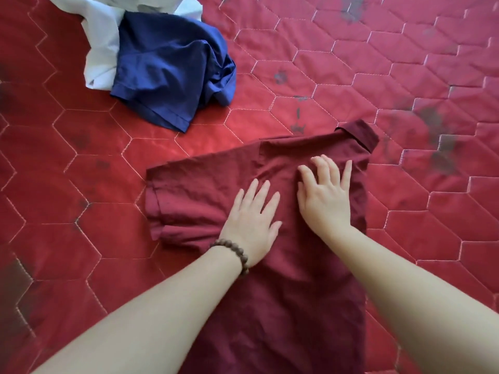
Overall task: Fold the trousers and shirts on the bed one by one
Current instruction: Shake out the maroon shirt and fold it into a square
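A dark red collared shirt [283, 292] lies flat on the bed, back side up, collar at the upper right and one short sleeve spread out to the left. The right side looks folded in along a straight edge. My left hand [252, 222], with a bead bracelet on its wrist, rests flat on the shirt near the left sleeve, fingers straight and spread. My right hand [325, 195] presses flat on the upper back just below the collar, fingers straight. Neither hand grips the cloth.
A crumpled navy blue garment [167, 68] lies at the upper left, partly on top of a white garment [101, 41]. Everything sits on a red quilted bedcover [378, 63] with hexagon stitching and dark stains.
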`<state>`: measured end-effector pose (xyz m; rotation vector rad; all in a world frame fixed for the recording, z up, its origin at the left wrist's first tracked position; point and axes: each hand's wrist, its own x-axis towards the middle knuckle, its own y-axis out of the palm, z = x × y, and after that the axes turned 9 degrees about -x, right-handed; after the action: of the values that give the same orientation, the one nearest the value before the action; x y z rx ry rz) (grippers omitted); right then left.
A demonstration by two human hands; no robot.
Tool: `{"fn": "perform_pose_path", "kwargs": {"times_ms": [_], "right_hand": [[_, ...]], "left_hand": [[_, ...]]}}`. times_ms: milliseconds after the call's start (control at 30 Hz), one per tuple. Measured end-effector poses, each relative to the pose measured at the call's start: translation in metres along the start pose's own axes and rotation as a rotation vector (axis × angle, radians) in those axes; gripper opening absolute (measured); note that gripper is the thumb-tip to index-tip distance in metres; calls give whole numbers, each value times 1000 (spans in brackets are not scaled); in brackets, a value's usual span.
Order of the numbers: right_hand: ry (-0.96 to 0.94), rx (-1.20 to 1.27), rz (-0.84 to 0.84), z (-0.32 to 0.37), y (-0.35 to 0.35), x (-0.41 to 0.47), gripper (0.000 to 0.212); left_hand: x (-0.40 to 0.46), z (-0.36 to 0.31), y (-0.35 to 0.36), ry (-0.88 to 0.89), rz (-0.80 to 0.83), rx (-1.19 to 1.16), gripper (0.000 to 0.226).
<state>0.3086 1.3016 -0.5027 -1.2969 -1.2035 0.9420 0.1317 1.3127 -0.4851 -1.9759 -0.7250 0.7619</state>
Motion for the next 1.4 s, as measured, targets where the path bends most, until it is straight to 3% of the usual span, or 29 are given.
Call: {"fn": "perform_pose_path", "kwargs": {"times_ms": [133, 200, 333, 400, 467, 533, 633, 767, 900, 967, 1167, 1233, 1333, 1400], "right_hand": [[2, -72, 306, -48, 6, 23, 58], [2, -28, 369, -69, 7, 30, 59], [135, 62, 106, -53, -4, 9, 51], [60, 120, 7, -21, -10, -23, 48], [-53, 155, 47, 11, -9, -61, 49], [-91, 128, 132, 28, -6, -90, 52], [75, 36, 185, 19, -4, -106, 53], [335, 26, 144, 14, -15, -124, 55], [70, 145, 145, 84, -29, -173, 53], [60, 115, 205, 89, -27, -197, 53], [458, 3, 253, 36, -29, -240, 58], [400, 30, 213, 58, -39, -250, 59], [116, 137, 203, 110, -46, -273, 55], [77, 142, 229, 119, -45, -293, 54]], "left_hand": [[-11, 24, 20, -97, -36, 210, 64], [-14, 29, 21, -118, -37, 250, 65], [-13, 24, 16, -136, -67, 252, 70], [-16, 11, 14, -82, -145, 192, 68], [-30, -6, 23, 75, -139, 148, 62], [-49, -13, 33, 143, -13, 161, 62], [-67, 11, 35, 34, 6, 209, 68], [-79, 29, 22, -149, -125, 228, 68], [-118, -5, 44, 130, -17, 202, 64], [-136, 4, 49, 135, 49, 209, 65], [-165, 42, 45, -116, -40, 275, 69], [-182, 21, 53, -55, -49, 234, 67], [-216, -10, 73, 134, 13, 197, 62], [-235, -10, 79, 97, 38, 215, 63]]}}
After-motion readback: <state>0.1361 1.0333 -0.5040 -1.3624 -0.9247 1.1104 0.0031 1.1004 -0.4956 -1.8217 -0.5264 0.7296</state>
